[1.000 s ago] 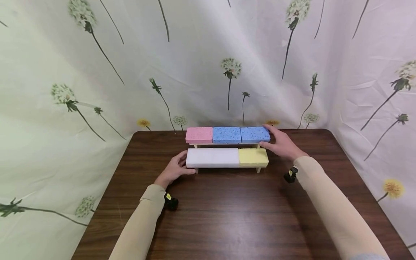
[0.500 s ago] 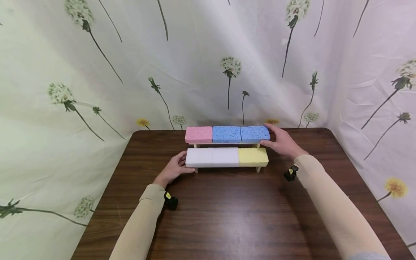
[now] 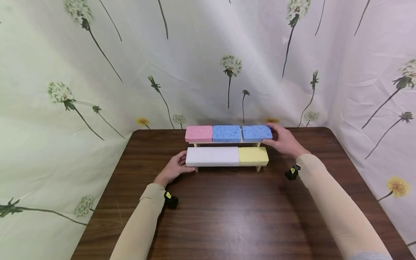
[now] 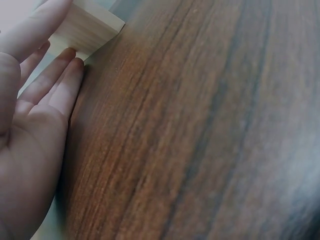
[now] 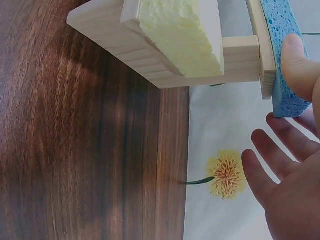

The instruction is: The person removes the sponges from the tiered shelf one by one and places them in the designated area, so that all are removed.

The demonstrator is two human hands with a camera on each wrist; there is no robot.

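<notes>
A two-tier wooden stand (image 3: 250,141) bears a row of sponges on each step. My left hand (image 3: 174,167) holds the stand's lower left end, thumb at the front and fingers along the side. In the left wrist view, the fingertips of that hand (image 4: 42,115) lie against the pale wood. With thumb in front and a finger behind, my right hand (image 3: 286,142) pinches the right-hand blue sponge (image 3: 257,133) on the upper step. This sponge juts a little past the stand's end, a narrow gap separating it from the middle blue sponge (image 3: 226,133).
A pink sponge (image 3: 199,134) sits at the upper step's left end. Below are white sponge blocks (image 3: 212,156) and a yellow sponge (image 3: 253,156). The stand is near the back edge of a dark wooden table (image 3: 221,213), before a flower-printed curtain (image 3: 201,72).
The right-hand blue sponge has slid slightly right with my right hand, opening a gap beside the middle one. My left hand keeps its place.
</notes>
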